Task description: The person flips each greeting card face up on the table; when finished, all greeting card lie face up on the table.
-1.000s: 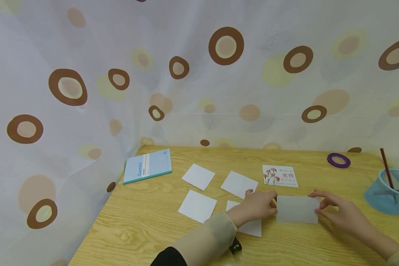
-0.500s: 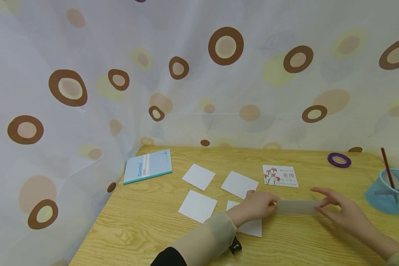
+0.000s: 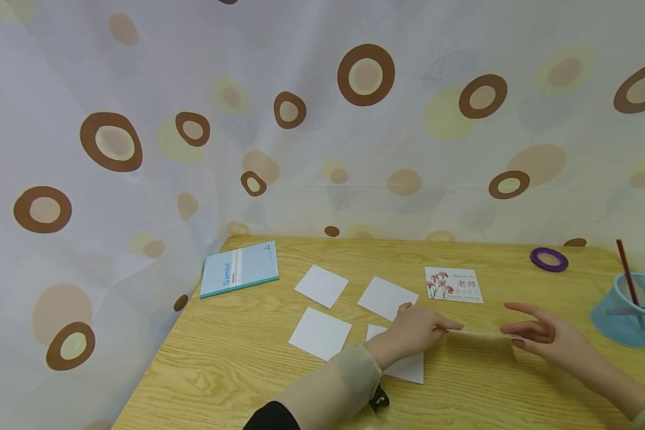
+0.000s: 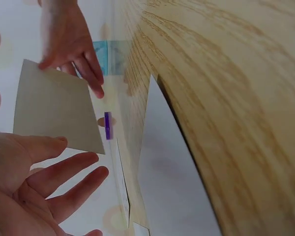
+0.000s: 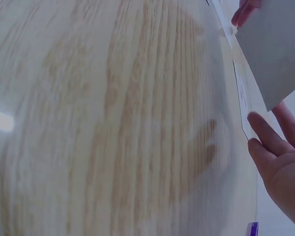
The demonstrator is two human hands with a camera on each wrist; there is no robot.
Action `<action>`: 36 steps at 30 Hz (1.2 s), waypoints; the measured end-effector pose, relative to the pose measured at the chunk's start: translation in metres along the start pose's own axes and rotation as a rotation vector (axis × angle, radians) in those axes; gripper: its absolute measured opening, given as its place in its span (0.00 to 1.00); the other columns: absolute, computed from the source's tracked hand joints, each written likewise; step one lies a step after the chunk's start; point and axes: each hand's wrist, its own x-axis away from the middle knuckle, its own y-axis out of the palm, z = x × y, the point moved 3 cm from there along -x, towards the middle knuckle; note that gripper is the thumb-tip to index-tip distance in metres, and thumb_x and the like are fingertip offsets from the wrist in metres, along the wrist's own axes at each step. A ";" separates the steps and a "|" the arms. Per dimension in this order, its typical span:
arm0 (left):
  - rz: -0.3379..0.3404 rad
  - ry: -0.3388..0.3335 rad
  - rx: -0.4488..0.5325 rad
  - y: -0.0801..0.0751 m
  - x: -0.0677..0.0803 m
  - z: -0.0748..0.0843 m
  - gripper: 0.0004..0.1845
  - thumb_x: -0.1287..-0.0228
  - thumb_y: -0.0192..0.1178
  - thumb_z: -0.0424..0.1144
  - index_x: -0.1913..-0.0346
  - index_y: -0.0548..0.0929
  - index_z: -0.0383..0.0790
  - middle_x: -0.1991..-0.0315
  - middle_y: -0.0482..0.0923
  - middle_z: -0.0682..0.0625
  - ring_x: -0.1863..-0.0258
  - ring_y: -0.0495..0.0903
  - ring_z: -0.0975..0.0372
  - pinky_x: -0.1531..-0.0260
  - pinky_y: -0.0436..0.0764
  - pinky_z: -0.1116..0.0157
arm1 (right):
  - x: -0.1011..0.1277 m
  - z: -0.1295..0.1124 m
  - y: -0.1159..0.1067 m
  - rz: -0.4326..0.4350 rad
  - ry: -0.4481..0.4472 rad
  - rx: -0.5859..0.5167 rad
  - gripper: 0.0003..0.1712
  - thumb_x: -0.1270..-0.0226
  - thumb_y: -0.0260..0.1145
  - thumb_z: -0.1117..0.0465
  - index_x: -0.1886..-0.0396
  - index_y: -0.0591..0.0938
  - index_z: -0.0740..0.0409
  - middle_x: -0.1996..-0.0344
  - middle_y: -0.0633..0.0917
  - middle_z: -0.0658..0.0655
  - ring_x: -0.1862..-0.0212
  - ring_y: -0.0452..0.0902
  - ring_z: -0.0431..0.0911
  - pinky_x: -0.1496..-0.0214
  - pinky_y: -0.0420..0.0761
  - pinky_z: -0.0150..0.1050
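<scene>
A thin blank card [image 3: 481, 332] is held between both hands above the table, seen nearly edge-on in the head view. Its broad greyish face [image 4: 59, 108] shows in the left wrist view. My left hand [image 3: 408, 329] pinches one end between thumb and fingers. At the opposite end, my right hand [image 3: 550, 340] holds the edge with thumb and fingertips, its index finger raised. Several white square papers [image 3: 321, 286] lie on the table, one partly hidden under my left forearm. Behind the held card lies a printed card [image 3: 454, 284] with red flowers and Chinese characters.
A light blue notebook [image 3: 239, 269] lies at the table's back left. At the back right is a purple ring [image 3: 549, 259]. A blue cup [image 3: 620, 316] with pencils stands by the right edge. A spotted curtain [image 3: 312, 143] hangs behind the wooden table [image 3: 220, 352].
The held card has tilted from showing its broad face in the head view to nearly edge-on. My right index finger has lifted away from it. Both hands stay in about the same place.
</scene>
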 end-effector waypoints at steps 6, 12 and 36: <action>0.033 0.014 -0.009 0.001 0.001 0.000 0.16 0.25 0.55 0.47 0.42 0.80 0.74 0.83 0.78 0.63 0.85 0.62 0.72 0.61 0.72 0.74 | 0.000 0.001 0.003 -0.120 0.070 -0.111 0.36 0.23 0.48 0.73 0.23 0.59 0.40 0.42 0.83 0.40 0.42 0.77 0.28 0.47 0.80 0.25; 0.046 0.022 0.121 0.007 -0.001 -0.006 0.16 0.26 0.56 0.48 0.41 0.80 0.70 0.56 0.88 0.62 0.84 0.59 0.71 0.80 0.60 0.77 | -0.001 -0.001 0.005 -0.194 0.056 -0.180 0.34 0.20 0.40 0.72 0.21 0.55 0.44 0.37 0.79 0.40 0.38 0.75 0.30 0.43 0.74 0.21; -0.061 -0.050 0.659 0.006 0.004 -0.012 0.18 0.29 0.56 0.58 0.46 0.87 0.57 0.52 0.86 0.65 0.50 0.81 0.74 0.53 0.79 0.74 | -0.002 -0.005 0.016 -0.155 0.090 -0.108 0.29 0.18 0.41 0.66 0.22 0.52 0.63 0.34 0.75 0.37 0.36 0.69 0.25 0.42 0.74 0.22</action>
